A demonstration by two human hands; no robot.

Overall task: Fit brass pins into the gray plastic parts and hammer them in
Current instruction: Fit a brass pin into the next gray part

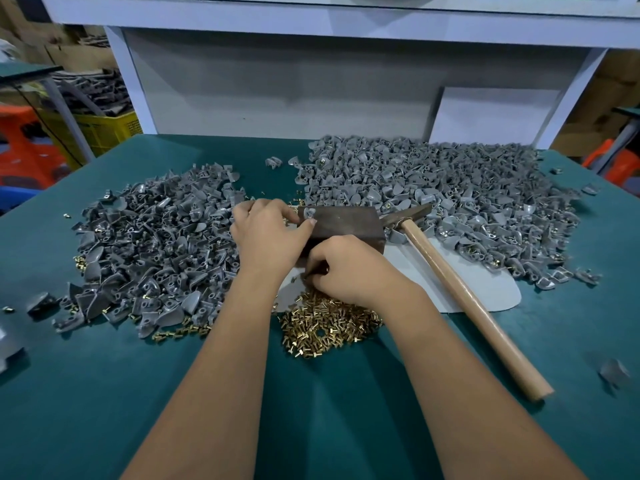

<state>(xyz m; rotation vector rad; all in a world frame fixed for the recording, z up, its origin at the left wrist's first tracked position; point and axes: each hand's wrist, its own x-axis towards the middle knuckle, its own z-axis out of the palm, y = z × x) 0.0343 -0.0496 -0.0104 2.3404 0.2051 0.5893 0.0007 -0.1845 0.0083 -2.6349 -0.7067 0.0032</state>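
Left hand point(268, 230): thumb and fingertips pinch one gray plastic part point(309, 213) at frame centre, seating it on the near-left corner of a dark steel block point(343, 225), presumably so its hole faces up on a hard anvil.

Right hand point(346, 270): fingers curled down, tips bunched at the top of the brass pin heap point(325, 327), apparently picking a pin; whether one is already caught, I cannot tell.

Brass pin heap: lower centre, just below the block, probably kept there for a short reach.

Hammer point(460, 282): wooden handle running from centre toward lower right, head resting against the block's right end, untouched; the grip lies close beside the right forearm.

Gray pile, left of centre point(152, 251): loose pins scattered among the parts.

Gray pile, upper right point(440, 199): larger, with brass showing in some parts.

Pale mat point(415, 271): under block and hammer.

Green table point(104, 393): open room lies in the lower frame between and outside the forearms; the piles crowd both flanks, and the white bench frame point(311, 19) closes the top.
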